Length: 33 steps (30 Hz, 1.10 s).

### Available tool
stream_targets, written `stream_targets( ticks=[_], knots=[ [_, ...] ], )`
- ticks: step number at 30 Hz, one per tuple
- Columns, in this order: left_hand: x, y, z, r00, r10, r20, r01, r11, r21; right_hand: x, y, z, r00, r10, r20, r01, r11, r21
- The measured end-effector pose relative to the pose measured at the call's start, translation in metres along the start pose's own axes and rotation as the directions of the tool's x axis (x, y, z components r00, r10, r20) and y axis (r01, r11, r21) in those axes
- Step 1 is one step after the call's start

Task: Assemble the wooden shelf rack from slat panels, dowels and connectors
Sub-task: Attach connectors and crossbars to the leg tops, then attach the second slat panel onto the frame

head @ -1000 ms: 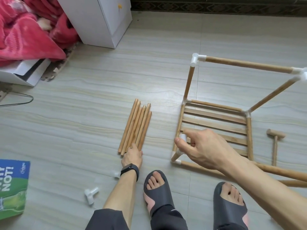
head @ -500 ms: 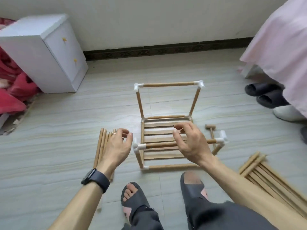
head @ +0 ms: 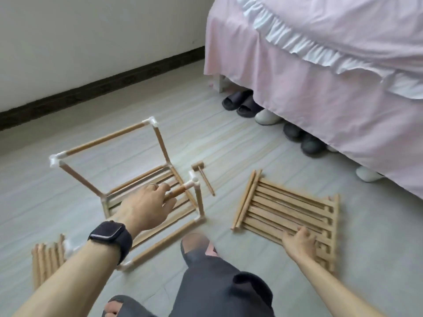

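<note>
On the floor (head: pixel 229 145) in front of the person stands the half-built rack (head: pixel 103 140), a box of dowels joined at the corners by white connectors (head: pixel 193 179), with one slat panel (head: pixel 146 181) set low inside it. The left hand (head: pixel 146 207) (a dark watch (head: pixel 109 234) on its wrist) reaches over the near side of the rack; its grip is clenched round the front top dowel (head: pixel 179 191), fingers curled over it and thumb beneath, just beside the corner connector.

To the right of the rack, apart from it, lies a stack of slat panels (head: pixel 286 207) flat on the floor. The right hand (head: pixel 299 243) rests on the stack's near edge. Its fingers are blurred, and I cannot tell whether they are grasping a slat or only lying on top.

A small wooden mallet (head: pixel 205 179) lies between the rack and the stack. A bundle of loose dowels (head: pixel 45 257) lies at the lower left, beside the left forearm, with a white loose connector (head: pixel 68 244) touching it. A bed with a pink skirt (head: pixel 320 99) fills the upper right, and slippers (head: pixel 238 99) sit under its edge. The person's own slippered foot (head: pixel 199 245) is planted near the rack's front corner.
</note>
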State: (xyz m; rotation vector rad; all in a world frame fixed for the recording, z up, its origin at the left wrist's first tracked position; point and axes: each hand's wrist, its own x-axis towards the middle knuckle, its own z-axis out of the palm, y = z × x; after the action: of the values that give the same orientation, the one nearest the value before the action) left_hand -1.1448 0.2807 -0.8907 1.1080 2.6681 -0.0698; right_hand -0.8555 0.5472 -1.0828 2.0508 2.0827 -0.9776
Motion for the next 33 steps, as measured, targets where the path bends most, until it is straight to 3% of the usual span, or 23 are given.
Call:
stream_targets(
  ticks=[4,10,16,20,24,28,33],
  knots=[
    [0.022,0.038,0.026,0.997,-0.075,-0.024,0.069,0.981,-0.183,0.023,0.045,-0.009,0.981,0.182,-0.069,-0.186,0.981,-0.061],
    [0.02,0.049,0.06,0.979,-0.159,-0.128,0.15,0.986,-0.074,0.055,0.082,-0.018,0.967,0.248,0.062,-0.243,0.967,-0.078],
    [0.017,0.056,0.061,0.977,-0.194,-0.085,0.194,0.981,-0.019,0.054,0.091,-0.025,0.942,0.334,0.038,-0.334,0.943,-0.003],
    [0.017,0.058,0.058,0.975,-0.215,-0.055,0.216,0.976,0.012,0.047,0.089,-0.036,0.949,0.309,0.055,-0.313,0.947,0.078],
    [0.014,0.06,0.053,0.972,-0.224,-0.072,0.219,0.974,-0.064,0.043,0.07,-0.049,0.948,0.314,0.057,-0.308,0.856,0.416],
    [0.009,0.056,0.036,0.972,-0.235,0.025,0.236,0.962,-0.136,0.04,0.045,-0.067,0.966,0.255,0.036,-0.228,0.786,0.575],
    [0.002,0.031,-0.009,0.963,-0.266,0.042,0.265,0.913,-0.311,0.011,-0.014,-0.083,0.998,0.045,0.038,-0.059,0.727,0.684]
  ],
)
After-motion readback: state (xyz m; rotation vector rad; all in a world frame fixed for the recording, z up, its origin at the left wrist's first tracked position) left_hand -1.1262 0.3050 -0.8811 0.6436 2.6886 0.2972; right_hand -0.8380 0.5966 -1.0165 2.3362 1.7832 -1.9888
